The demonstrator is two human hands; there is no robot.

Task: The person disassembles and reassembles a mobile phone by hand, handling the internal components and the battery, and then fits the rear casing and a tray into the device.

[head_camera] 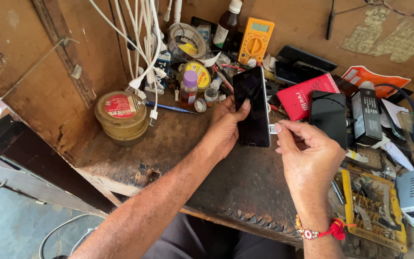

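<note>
Black phone (252, 105) upright over worktop (178, 144) middle, gripped by left hand (226, 127); right hand (307, 156) pinches small tray (273, 128) at phone's right edge.

The dark, unlit screen of the black smartphone (252, 106) faces up at mid-bench. Right of the black smartphone lies a red rectangular box (306, 96), then another dark phone screen (328, 118) and a black charger box (366, 116). Above the black smartphone stands a yellow multimeter (255, 40) with a grey display. Far to its left sits a round tin with a red label (120, 106).
</note>
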